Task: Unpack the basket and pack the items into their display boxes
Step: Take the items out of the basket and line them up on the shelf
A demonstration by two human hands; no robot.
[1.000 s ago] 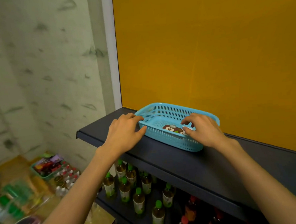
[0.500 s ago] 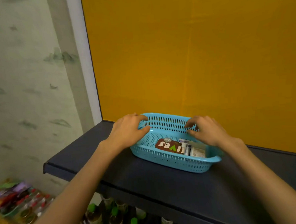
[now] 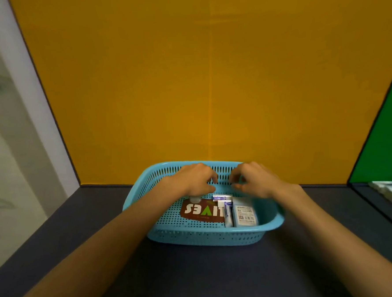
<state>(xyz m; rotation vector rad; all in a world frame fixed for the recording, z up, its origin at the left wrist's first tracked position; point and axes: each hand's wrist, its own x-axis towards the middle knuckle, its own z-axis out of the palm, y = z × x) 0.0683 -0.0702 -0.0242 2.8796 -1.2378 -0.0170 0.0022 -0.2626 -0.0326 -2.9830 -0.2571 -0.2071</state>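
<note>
Blue basket point(image 3: 202, 236) on the dark shelf point(image 3: 81, 235), against the yellow back panel point(image 3: 209, 78).
Left hand point(image 3: 198, 179) and right hand point(image 3: 253, 179) hover over it, fingers curled, gripping nothing; a brown packet point(image 3: 202, 213) and white boxes point(image 3: 243, 212) lie inside.

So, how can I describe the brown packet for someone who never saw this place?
On the dark shelf before the orange wall sits a blue perforated basket. The brown packet lies flat inside, left of the white boxes, the only brown item, with large white and green letters.
</note>
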